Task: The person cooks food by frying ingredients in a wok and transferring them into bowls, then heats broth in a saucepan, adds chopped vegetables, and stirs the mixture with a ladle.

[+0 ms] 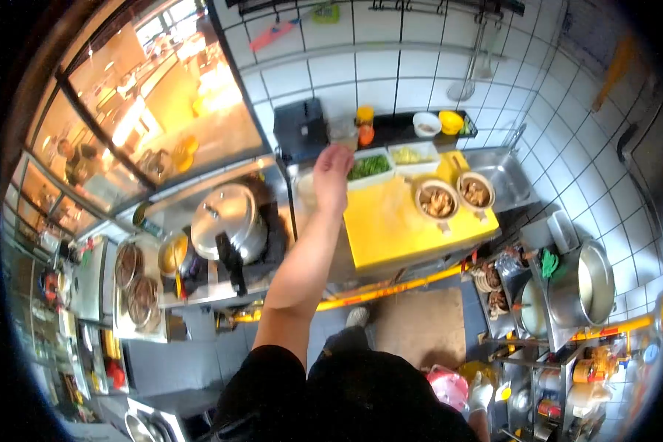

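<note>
My left hand point(332, 177) is stretched out over the counter's back left part, with its fingers drawn together. Whatever it may hold is too small to make out. Just right of it stand a white tub of chopped greens point(370, 167) and a white tub of pale yellow pieces point(414, 157). A clear container point(342, 132) is behind the fingers. On the yellow cutting board point(381, 232) are two round bowls of brown food, a left bowl point(436, 201) and a right bowl point(476, 191). My right hand point(481, 393), looking white-gloved, hangs low beside a pink bag or bucket point(448, 387); its fingers are unclear.
A lidded steel pot point(228, 225) stands on the stove to the left, beside a pan point(175, 254) of yellowish food. At the right are a sink point(502, 177), a large steel pot point(593, 283) and loaded shelves point(560, 383). A yellow pipe point(398, 287) runs below the counter's front edge.
</note>
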### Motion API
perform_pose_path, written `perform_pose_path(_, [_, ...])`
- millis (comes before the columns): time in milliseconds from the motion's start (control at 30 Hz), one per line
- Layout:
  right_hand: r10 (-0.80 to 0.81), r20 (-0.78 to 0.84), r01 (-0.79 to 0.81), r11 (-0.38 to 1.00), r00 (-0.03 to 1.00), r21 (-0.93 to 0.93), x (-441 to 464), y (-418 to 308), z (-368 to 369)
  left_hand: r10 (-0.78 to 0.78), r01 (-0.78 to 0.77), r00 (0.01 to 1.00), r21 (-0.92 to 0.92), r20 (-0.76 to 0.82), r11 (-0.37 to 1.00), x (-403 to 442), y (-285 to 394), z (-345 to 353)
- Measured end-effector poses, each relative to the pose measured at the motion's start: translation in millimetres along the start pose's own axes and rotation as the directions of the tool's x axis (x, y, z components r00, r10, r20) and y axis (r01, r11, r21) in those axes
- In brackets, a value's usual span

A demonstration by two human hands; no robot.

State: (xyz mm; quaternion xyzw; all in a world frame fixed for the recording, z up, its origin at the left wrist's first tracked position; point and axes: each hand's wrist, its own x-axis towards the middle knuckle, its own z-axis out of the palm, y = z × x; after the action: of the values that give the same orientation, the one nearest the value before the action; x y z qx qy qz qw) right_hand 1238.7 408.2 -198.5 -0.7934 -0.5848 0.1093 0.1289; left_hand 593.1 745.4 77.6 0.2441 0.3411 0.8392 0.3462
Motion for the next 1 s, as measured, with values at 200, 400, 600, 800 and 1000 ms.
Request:
perform_pose_path(200, [0.067, 0.063, -0.082, 0.958, 0.996, 0.274, 24.1, -16.6, 49.4, 0.090, -0.068, 0.993, -0.254, 0.077, 0.965, 183.4, 47.8, 62.1])
perform_pose_path(400, [0.065, 0.031, -0.070, 0.976, 0.997, 0.206, 6.1, -80.4, 30.6, 0.018, 0.132, 0.959, -0.503, 0.283, 0.854, 342.3, 30.0, 98.4])
perform_pose_path(600, [0.225, 0.138, -0.253, 0.937, 0.964, 0.240, -35.2, -121.8, -4.4, 0.107, 0.133, 0.919, -0.553, 0.380, 0.822, 370.8, 36.9, 129.0])
perform_pose_path(800, [0.247, 0.207, -0.286, 0.940, 0.947, 0.188, -30.3, -115.2, -1.0, 0.142, 0.059, 0.938, -0.546, 0.318, 0.836, 385.2, 33.8, 133.1])
perform_pose_path(1000, [0.051, 0.323, -0.098, 0.987, 0.945, 0.130, 27.5, -105.0, 7.2, 0.094, 0.003, 0.980, -0.485, 0.175, 0.874, 376.3, 29.3, 142.1])
